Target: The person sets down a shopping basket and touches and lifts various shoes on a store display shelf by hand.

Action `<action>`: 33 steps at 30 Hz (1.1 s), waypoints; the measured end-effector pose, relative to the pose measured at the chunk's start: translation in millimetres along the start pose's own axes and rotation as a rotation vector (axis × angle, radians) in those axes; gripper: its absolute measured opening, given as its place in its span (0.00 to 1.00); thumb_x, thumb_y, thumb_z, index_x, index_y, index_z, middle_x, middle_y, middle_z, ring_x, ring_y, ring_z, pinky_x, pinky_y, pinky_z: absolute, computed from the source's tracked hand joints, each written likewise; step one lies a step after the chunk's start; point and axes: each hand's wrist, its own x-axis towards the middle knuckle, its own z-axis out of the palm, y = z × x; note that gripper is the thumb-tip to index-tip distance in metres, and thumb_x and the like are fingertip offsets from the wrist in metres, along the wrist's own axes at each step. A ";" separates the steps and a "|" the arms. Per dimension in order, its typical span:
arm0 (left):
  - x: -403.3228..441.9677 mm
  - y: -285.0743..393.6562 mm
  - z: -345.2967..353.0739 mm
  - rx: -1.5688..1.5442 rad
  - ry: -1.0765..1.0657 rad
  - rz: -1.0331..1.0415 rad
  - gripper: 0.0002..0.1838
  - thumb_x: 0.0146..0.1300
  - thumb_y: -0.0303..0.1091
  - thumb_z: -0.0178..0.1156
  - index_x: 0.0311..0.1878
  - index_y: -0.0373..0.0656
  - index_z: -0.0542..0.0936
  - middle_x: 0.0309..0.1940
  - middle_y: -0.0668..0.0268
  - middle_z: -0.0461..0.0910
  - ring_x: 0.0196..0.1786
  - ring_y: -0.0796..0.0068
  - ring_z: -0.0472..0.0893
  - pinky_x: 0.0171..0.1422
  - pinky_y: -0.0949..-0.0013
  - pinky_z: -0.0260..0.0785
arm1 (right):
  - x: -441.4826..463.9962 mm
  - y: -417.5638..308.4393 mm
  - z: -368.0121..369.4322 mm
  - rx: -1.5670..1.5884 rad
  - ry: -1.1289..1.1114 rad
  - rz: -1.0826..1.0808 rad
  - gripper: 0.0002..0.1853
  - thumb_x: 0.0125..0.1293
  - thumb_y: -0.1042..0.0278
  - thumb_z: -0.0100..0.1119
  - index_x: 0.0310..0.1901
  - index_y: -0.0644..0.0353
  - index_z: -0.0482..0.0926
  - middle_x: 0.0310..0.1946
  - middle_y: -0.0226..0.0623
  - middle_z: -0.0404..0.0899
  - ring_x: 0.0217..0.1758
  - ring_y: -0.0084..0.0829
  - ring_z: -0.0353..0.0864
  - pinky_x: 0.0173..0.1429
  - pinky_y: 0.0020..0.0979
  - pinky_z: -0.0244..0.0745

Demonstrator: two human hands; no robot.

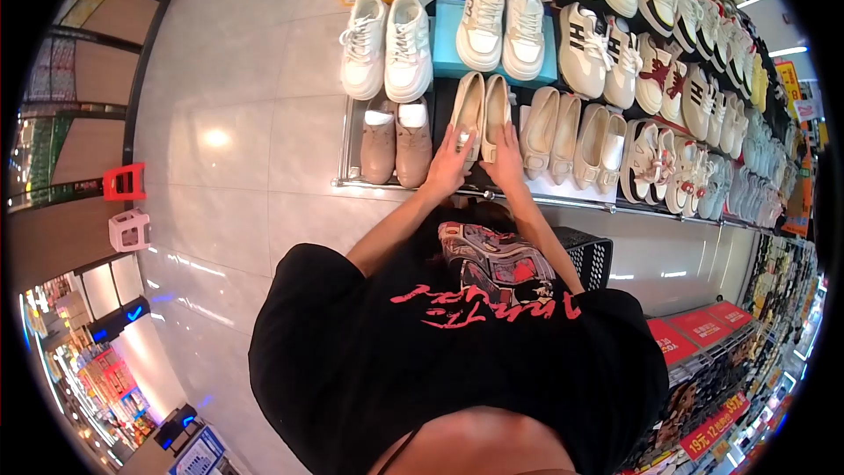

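Note:
A pair of beige flat shoes stands side by side on the shelf, the left shoe [469, 105] and the right shoe [497, 110] with toes toward me. My left hand [451, 161] is on the left shoe, its fingers closed around the front part. On the right shoe's front part rests my right hand [504, 158], fingers wrapped over it. The shoes' toes are partly hidden by my hands. Brown shoes [379, 148] are just left of my left hand, and more beige flats [539, 136] stand right of my right hand.
The metal shelf edge [563, 200] runs before me. White sneakers [407, 48] stand behind on boxes, including a light-blue box [447, 44]. Many shoes fill the rack rightward. A black crate [591, 257] sits below. Red and pink stools [129, 230] are far left.

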 end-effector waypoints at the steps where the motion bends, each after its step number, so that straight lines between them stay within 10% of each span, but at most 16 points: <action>1: 1.4 2.2 -6.1 0.000 -0.016 -0.014 0.57 0.45 0.24 0.78 0.80 0.47 0.58 0.77 0.47 0.53 0.80 0.35 0.54 0.81 0.52 0.58 | 4.2 -5.7 -4.3 -0.085 -0.062 0.042 0.57 0.45 0.70 0.82 0.76 0.66 0.57 0.78 0.60 0.54 0.82 0.58 0.54 0.80 0.47 0.60; 6: -22.7 2.3 -53.6 -0.146 0.402 -0.075 0.34 0.56 0.27 0.69 0.68 0.43 0.73 0.68 0.47 0.68 0.70 0.41 0.69 0.73 0.51 0.65 | 0.4 -42.9 -5.9 0.085 0.133 -0.144 0.46 0.51 0.64 0.78 0.71 0.64 0.66 0.70 0.59 0.67 0.74 0.58 0.65 0.77 0.49 0.64; 9: -51.1 -38.6 -77.2 0.191 0.661 -0.222 0.38 0.57 0.36 0.72 0.71 0.41 0.70 0.66 0.47 0.68 0.68 0.41 0.68 0.73 0.45 0.60 | -6.1 -73.9 15.3 0.090 -0.103 -0.246 0.53 0.50 0.59 0.79 0.75 0.65 0.59 0.73 0.59 0.63 0.75 0.58 0.63 0.79 0.48 0.60; 16: -88.6 -99.4 -60.6 0.112 0.474 -0.537 0.51 0.64 0.55 0.70 0.76 0.30 0.58 0.66 0.36 0.64 0.68 0.38 0.63 0.75 0.45 0.55 | -6.1 -104.5 52.3 -0.132 -0.253 -0.422 0.70 0.45 0.48 0.83 0.77 0.77 0.44 0.74 0.70 0.55 0.78 0.60 0.58 0.80 0.46 0.59; 27: -82.8 -97.6 -53.5 0.018 0.486 -0.555 0.47 0.71 0.53 0.62 0.77 0.26 0.54 0.70 0.33 0.61 0.72 0.36 0.60 0.77 0.43 0.52 | -8.7 -100.9 64.4 0.000 -0.242 -0.307 0.72 0.42 0.54 0.85 0.78 0.76 0.42 0.76 0.69 0.53 0.77 0.60 0.60 0.79 0.44 0.61; 33: -65.4 -51.1 -54.8 0.219 0.652 -0.509 0.50 0.72 0.56 0.59 0.80 0.30 0.49 0.76 0.37 0.51 0.78 0.37 0.50 0.80 0.39 0.40 | -13.5 -88.0 43.5 0.104 -0.110 -0.329 0.47 0.54 0.58 0.76 0.70 0.75 0.65 0.66 0.61 0.71 0.67 0.56 0.74 0.72 0.44 0.71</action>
